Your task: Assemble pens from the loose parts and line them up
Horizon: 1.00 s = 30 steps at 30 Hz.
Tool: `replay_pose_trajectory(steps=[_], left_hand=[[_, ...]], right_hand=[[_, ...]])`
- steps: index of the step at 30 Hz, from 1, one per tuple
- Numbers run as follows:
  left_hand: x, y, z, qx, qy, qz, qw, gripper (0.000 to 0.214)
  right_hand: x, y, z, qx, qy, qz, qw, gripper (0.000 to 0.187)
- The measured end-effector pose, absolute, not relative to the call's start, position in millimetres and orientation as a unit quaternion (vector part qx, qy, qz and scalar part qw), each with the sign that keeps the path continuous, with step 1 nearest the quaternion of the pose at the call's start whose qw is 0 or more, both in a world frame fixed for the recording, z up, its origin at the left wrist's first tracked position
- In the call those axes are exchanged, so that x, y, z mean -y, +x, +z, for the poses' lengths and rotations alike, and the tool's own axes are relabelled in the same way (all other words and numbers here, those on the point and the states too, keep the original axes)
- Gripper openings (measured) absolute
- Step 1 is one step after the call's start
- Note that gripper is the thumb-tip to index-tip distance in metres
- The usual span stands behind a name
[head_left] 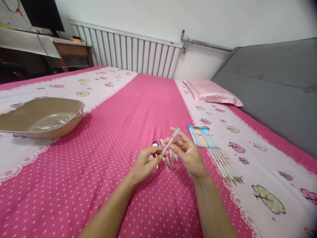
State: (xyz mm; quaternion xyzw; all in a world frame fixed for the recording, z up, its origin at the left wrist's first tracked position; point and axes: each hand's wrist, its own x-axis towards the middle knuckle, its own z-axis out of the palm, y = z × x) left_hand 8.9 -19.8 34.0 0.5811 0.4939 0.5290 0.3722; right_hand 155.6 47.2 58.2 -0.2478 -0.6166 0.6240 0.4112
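Over the pink dotted bedspread (104,138), I'm pinching 1 translucent pen (170,141) between my left hand (145,163) and right hand (189,155), apparently assembling it. Loose pen parts (168,160) are lying beneath; the finished row (213,148) is waiting at 2 o'clock, the basin (42,117) at 10, with open room between.
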Motion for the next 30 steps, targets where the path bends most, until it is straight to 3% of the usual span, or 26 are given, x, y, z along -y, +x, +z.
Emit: replay_pose_trajectory(steps=[18,30], left_hand=[[19.3,10.8,31.8,-0.468,0.601,0.555,0.334,0.025],[19.8,9.5,35.2,-0.468,0.579,0.536,0.398,0.025]], right_hand=[[-48.4,154.3,53.7,0.644,-0.298,0.563,0.424,0.053],[-45.2,156.0,58.9,0.607,-0.235,0.652,0.389,0.059]])
